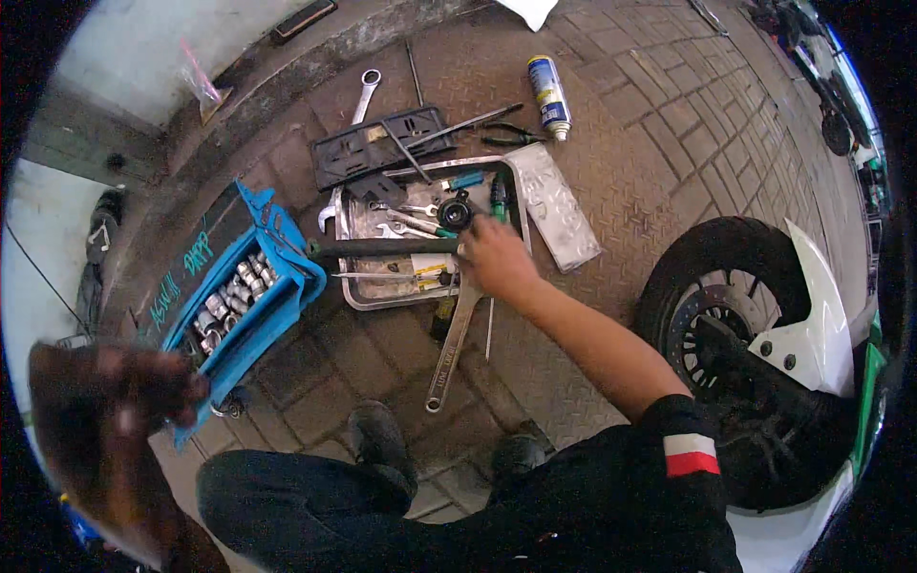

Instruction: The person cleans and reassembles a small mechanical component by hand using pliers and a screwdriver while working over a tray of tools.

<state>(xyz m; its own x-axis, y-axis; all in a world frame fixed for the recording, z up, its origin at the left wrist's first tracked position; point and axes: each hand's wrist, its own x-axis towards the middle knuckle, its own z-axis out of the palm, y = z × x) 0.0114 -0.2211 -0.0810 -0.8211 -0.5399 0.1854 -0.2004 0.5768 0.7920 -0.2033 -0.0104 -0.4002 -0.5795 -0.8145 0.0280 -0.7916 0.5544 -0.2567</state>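
My right hand [497, 256] reaches over a metal tray [353, 298], its fingers closed on the end of a long black bar [382, 246]. In the tray lie open-ended wrenches [408, 210], a black round part [455, 214] and green-handled tools [498, 199]. A large wrench [449, 355] rests just below my right hand, over the tray's front edge. My left hand [124, 396] is at the lower left, blurred and dark, near an open blue toolbox [287, 296] full of silver sockets [232, 296]; whether it holds anything is unclear.
Behind the tray are a black tool case [339, 158], spray can [548, 98], pliers [506, 140] and ring wrench [367, 91]. A silver slab [561, 205] lies right of it. A motorcycle's front wheel [673, 267] stands at right, and a concrete step [239, 91] runs along the left.
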